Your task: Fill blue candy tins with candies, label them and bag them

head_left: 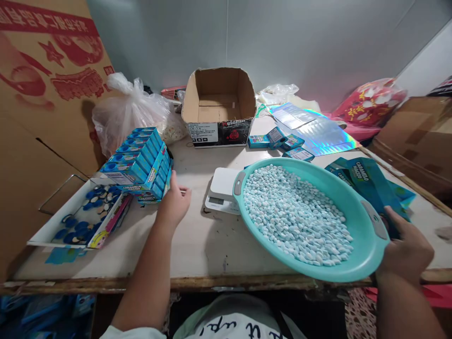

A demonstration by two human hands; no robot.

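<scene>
My left hand [174, 200] is beside the right side of a stack of small blue boxes [141, 162], its index finger stretched along them and its thumb apart. Nothing shows in its grasp. At the far right, my right hand [406, 245] closes on the grey-padded handle of a turquoise basin [367, 256]; some fingers are hidden. Many pale blue and white candies [296, 216] lie in the basin. The basin's left handle overlaps a white kitchen scale [222, 183] in view; whether they touch, I cannot tell.
A white tray [42, 238] with blue round pieces stands at the left. An open carton [219, 134] is at the back, near a clear plastic bag [141, 106]. Loose blue boxes [259, 141], shiny sheets [319, 134] and teal pouches [370, 181] lie to the right.
</scene>
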